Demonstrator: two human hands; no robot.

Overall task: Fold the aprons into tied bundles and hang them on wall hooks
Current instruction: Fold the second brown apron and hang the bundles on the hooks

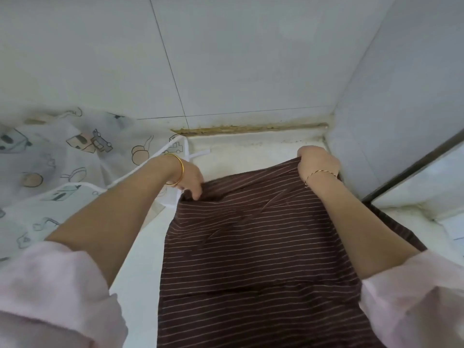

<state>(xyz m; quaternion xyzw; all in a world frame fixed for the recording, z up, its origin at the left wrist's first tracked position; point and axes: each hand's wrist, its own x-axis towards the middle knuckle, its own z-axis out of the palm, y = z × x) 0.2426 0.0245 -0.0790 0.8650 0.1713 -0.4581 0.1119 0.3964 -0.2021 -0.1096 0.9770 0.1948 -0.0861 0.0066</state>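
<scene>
White tiled walls corner the pale counter [238,154], where the brown striped apron [238,247] lies lengthwise. My left grip [192,180] and right grip [317,160] each pinch its far edge, seemingly lifting it slightly. The printed apron [62,151] lies rumpled at left.

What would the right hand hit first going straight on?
Likely the back wall, at its stained bottom seam: the right hand, gripping the striped apron, points across a short strip of counter toward it. Depth is unclear.
</scene>
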